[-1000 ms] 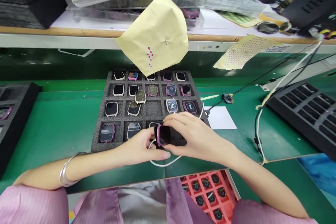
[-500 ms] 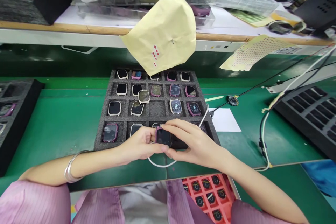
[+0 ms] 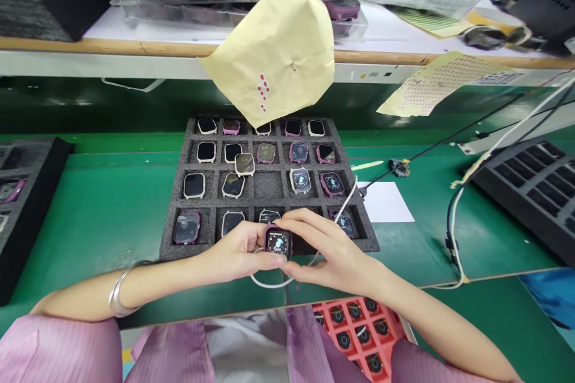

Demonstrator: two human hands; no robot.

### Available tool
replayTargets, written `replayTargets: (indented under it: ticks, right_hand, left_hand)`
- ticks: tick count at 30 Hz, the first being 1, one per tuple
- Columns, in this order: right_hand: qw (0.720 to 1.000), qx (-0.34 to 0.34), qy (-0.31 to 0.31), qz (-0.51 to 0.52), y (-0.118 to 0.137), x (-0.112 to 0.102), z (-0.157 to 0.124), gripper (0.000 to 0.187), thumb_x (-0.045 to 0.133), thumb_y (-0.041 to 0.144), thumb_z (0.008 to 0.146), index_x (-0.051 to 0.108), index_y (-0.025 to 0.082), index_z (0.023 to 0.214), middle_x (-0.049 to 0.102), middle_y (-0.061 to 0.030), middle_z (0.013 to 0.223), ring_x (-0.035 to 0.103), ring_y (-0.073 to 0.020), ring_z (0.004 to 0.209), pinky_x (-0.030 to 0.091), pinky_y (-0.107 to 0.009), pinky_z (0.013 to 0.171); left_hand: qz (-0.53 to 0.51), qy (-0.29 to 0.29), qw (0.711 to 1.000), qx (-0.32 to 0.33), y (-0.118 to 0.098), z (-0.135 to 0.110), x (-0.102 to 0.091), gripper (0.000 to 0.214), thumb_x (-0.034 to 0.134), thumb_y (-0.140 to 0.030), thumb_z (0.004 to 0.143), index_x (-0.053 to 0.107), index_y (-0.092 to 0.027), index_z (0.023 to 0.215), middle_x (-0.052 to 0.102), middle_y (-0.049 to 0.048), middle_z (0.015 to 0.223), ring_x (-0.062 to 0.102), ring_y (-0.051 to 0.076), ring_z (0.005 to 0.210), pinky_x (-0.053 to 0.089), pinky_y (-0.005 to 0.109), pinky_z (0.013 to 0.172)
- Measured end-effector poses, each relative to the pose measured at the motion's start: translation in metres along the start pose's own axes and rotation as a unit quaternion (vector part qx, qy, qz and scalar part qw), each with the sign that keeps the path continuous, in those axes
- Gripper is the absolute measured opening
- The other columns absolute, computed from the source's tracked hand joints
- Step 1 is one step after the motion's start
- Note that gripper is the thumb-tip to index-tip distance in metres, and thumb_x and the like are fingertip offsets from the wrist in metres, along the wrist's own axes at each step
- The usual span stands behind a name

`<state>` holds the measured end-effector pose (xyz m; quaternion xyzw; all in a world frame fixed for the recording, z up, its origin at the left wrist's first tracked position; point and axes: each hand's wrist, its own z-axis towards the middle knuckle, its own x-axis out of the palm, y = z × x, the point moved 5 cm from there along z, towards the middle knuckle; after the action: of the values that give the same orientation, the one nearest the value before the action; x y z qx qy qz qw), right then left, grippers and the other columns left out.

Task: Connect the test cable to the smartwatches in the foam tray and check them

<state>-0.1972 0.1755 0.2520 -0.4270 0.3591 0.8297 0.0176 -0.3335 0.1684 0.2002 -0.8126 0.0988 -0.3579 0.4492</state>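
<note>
In the head view, the small purple square watch with a black glass face (image 3: 278,243) is up in both hands, over the front edge of the dark grey foam tray (image 3: 369,243). Its screen is lit and shows a round clock. The left hand (image 3: 245,253) pinches it, with the thumb on the low part of the glass and the other fingers curled at its left side. The right hand (image 3: 335,253) is curved, with a finger near the watch's top edge and the thumb by its bottom corner. A thin white cord (image 3: 269,286) makes a loop below the watch; I cannot see where it ends.

The tray sits on the shiny green table (image 3: 103,209) and has rows of square watches in its pockets. One cream square watch (image 3: 245,164) sits tilted over a wall between pockets. A white square watch (image 3: 300,180) has a lit screen too. To the right of the tray lies a flat white paper sheet (image 3: 390,206).
</note>
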Motion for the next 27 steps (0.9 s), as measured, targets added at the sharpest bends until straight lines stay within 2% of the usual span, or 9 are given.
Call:
replayTargets:
  ticks: [8, 13, 18, 20, 23, 25, 27]
  right_hand:
    - [0.996, -0.008, -0.012, -0.087, 0.008, -0.001, 0.000, 0.038, 0.061, 0.027, 0.089, 0.053, 0.009, 0.121, 0.063, -0.0164, 0.107, 0.063, -0.0269, 0.096, 0.057, -0.040, 0.078]
    - [0.994, -0.012, -0.010, -0.106, 0.010, 0.001, -0.004, 0.039, 0.064, 0.024, 0.086, 0.053, 0.008, 0.120, 0.063, -0.0171, 0.107, 0.062, -0.0280, 0.097, 0.056, -0.042, 0.082]
    - [0.995, -0.022, -0.021, -0.098, 0.014, -0.004, -0.005, 0.038, 0.064, 0.024, 0.086, 0.053, 0.012, 0.120, 0.065, -0.0144, 0.106, 0.062, -0.0261, 0.094, 0.055, -0.042, 0.082]
    - [0.998, -0.019, -0.019, -0.065, 0.012, -0.010, -0.004, 0.040, 0.067, 0.026, 0.085, 0.052, 0.015, 0.120, 0.065, -0.0129, 0.107, 0.062, -0.0256, 0.097, 0.054, -0.042, 0.085]
    - [0.999, 0.027, -0.022, -0.036, -0.004, -0.021, -0.005, 0.041, 0.069, 0.026, 0.083, 0.052, 0.017, 0.119, 0.063, -0.0115, 0.110, 0.061, -0.0256, 0.103, 0.052, -0.041, 0.089]
    - [0.996, 0.069, -0.019, -0.052, -0.018, -0.027, -0.007, 0.038, 0.068, 0.025, 0.084, 0.053, 0.017, 0.118, 0.062, -0.0117, 0.112, 0.059, -0.0264, 0.106, 0.050, -0.042, 0.091]
    - [0.991, 0.103, 0.009, -0.081, -0.032, -0.031, -0.013, 0.035, 0.067, 0.026, 0.085, 0.054, 0.017, 0.117, 0.060, -0.0121, 0.113, 0.058, -0.0276, 0.107, 0.050, -0.044, 0.091]
  left_hand:
    - [0.036, 0.009, 0.999, 0.006, 0.004, 0.000, -0.001, 0.028, 0.076, -0.032, 0.074, 0.058, -0.012, 0.081, 0.045, -0.0056, 0.062, 0.036, 0.007, 0.053, 0.027, 0.020, 0.049]
    - [0.060, 0.007, 0.998, 0.021, 0.002, -0.001, 0.000, 0.025, 0.075, -0.030, 0.075, 0.059, -0.012, 0.081, 0.047, -0.0058, 0.063, 0.037, 0.007, 0.054, 0.032, 0.021, 0.053]
    - [0.089, 0.005, 0.995, 0.041, 0.000, -0.004, 0.004, 0.021, 0.072, -0.026, 0.077, 0.061, -0.012, 0.087, 0.056, -0.0002, 0.079, 0.049, 0.011, 0.070, 0.041, 0.023, 0.066]
    - [0.108, 0.015, 0.993, 0.037, 0.000, -0.006, 0.007, 0.027, 0.075, -0.027, 0.075, 0.061, -0.013, 0.093, 0.060, 0.0008, 0.083, 0.050, 0.011, 0.070, 0.040, 0.023, 0.064]
    - [0.116, 0.044, 0.992, 0.006, 0.000, -0.007, 0.012, 0.034, 0.076, -0.032, 0.075, 0.061, -0.014, 0.100, 0.066, 0.0016, 0.081, 0.049, 0.009, 0.060, 0.036, 0.020, 0.053]
    - [0.107, 0.050, 0.993, -0.021, -0.001, -0.009, 0.013, 0.029, 0.066, -0.038, 0.084, 0.061, -0.013, 0.098, 0.069, 0.0038, 0.079, 0.041, 0.006, 0.049, 0.030, 0.019, 0.045]
    - [0.102, 0.048, 0.993, -0.044, -0.001, -0.013, 0.012, 0.029, 0.056, -0.041, 0.090, 0.061, -0.013, 0.094, 0.071, 0.0064, 0.080, 0.031, 0.004, 0.041, 0.022, 0.018, 0.039]
